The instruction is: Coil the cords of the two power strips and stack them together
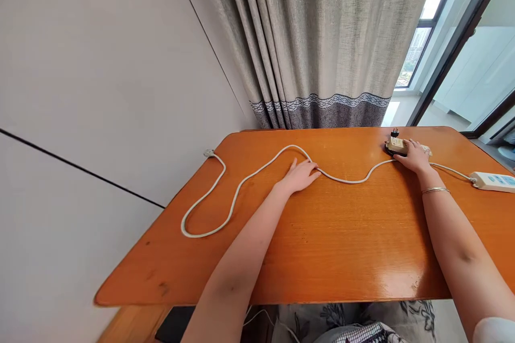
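A long white power cord (235,193) lies in loose curves over the wooden table. Its plug (209,153) rests at the table's left edge, and its other end runs into a white power strip (494,181) at the far right. My left hand (300,176) lies palm down, fingers apart, with the fingertips touching the cord. Toward the back right, my right hand (413,156) is closed over a beige block (396,144), which it partly covers. A black cord and a black three-pin plug (395,132) show beside that block.
The wooden table (341,246) has rounded corners and a pale wall (100,91) along its left side. A grey curtain (330,37) hangs behind it, with a glass door at the right. Below the near edge are a patterned cloth and a thin white cable.
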`<state>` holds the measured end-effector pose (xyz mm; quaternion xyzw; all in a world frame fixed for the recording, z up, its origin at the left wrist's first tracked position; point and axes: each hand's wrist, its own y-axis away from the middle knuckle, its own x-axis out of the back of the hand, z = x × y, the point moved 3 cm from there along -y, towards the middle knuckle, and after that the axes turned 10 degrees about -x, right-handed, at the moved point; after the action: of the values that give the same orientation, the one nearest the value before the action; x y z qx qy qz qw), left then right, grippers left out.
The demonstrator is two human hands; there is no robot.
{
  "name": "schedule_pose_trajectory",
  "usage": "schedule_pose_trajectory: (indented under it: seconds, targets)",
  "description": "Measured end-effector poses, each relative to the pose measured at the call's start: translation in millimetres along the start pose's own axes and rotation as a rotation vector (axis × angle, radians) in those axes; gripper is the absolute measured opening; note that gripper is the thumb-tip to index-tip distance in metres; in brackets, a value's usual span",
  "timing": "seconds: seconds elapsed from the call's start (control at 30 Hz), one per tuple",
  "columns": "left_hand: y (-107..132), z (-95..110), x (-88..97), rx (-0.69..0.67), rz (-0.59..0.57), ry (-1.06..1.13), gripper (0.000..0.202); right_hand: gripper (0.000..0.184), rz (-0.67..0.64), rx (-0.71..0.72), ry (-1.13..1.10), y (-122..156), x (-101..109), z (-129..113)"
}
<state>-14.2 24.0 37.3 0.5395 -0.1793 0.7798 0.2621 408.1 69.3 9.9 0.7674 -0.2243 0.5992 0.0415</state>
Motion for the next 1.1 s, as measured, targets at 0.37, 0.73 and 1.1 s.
schedule_pose_trajectory:
  seconds: [0.37,0.73,1.1]
  targets:
    - [1,-23,2.2,0.174,0.077,-0.262,0.032,0.067,-0.017,-0.111,0.109,3,15,-5]
    - [-4,-1,7.5,-0.028,0.334,0.183,0.027,0.068,0.074,0.118,-0.238,16,40,-48]
    - [5,56,7.3,-0.325,0.19,0.969,0.058,0.057,0.146,0.578,-0.932,110,107,-158]
